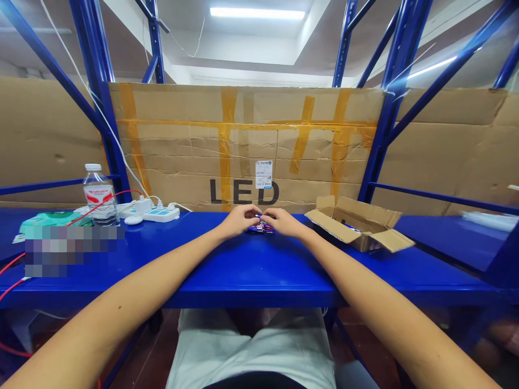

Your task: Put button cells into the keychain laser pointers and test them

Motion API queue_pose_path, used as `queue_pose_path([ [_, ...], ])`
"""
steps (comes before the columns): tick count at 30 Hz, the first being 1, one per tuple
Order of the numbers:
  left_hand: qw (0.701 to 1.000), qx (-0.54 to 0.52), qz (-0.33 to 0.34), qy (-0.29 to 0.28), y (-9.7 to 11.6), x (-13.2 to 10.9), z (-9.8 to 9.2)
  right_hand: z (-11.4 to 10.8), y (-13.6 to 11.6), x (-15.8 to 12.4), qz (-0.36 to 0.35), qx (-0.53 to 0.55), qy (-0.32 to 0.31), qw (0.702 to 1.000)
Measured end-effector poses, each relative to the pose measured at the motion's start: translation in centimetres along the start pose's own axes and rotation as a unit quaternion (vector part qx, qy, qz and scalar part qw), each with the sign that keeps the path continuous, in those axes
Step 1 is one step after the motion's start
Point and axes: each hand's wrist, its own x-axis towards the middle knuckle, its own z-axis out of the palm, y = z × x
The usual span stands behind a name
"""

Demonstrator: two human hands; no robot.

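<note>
A small pile of slim, shiny blue, red and silver pens (260, 229) lies near the middle of the blue tabletop. From the left, my left hand (242, 219) reaches over the pile with curled fingers and thumb pinching at a blue pen. My right hand (280, 221) comes in from the opposite side, its fingers bent and closed on the same blue pen. The fingertips of both hands nearly meet above the pile, and they hide part of it.
An open cardboard box (360, 227) with some blue items inside stands at the right. On the left are a water bottle (100, 197), a green soft pack (51, 222), white power strips (161, 214) and a red cable (12, 263). A large cardboard sheet (182, 156) closes off the back.
</note>
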Motion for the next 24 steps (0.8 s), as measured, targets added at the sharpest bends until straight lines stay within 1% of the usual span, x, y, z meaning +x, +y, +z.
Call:
queue_pose_path([
  [6, 0.997, 0.057, -0.007, 0.048, -0.1, 0.0, -0.5, 0.2, 1.3, 0.3, 0.074, 0.104, 0.005, 0.992],
  [9, 0.995, 0.074, -0.011, 0.061, -0.4, 0.0, -0.7, 0.3, 2.0, 0.5, 0.076, 0.143, 0.024, 0.987],
  [11, 0.994, 0.087, -0.015, 0.066, -0.6, 0.1, -0.8, 0.3, 2.3, 0.6, 0.073, 0.149, 0.032, 0.986],
  [14, 0.992, 0.097, -0.024, 0.071, -0.8, 0.2, -0.8, 0.1, 2.4, 0.7, 0.087, 0.150, 0.022, 0.985],
  [18, 0.992, 0.095, -0.038, 0.078, -0.9, 0.2, -1.0, -0.2, 2.3, 0.7, 0.097, 0.185, -0.003, 0.978],
  [20, 0.992, 0.096, -0.034, 0.080, -1.0, 0.2, -1.0, -0.3, 2.4, 0.7, 0.099, 0.172, -0.007, 0.980],
  [24, 0.988, 0.127, -0.021, 0.082, -1.5, 0.4, -1.3, -0.2, 2.9, 0.9, 0.103, 0.067, -0.009, 0.992],
])
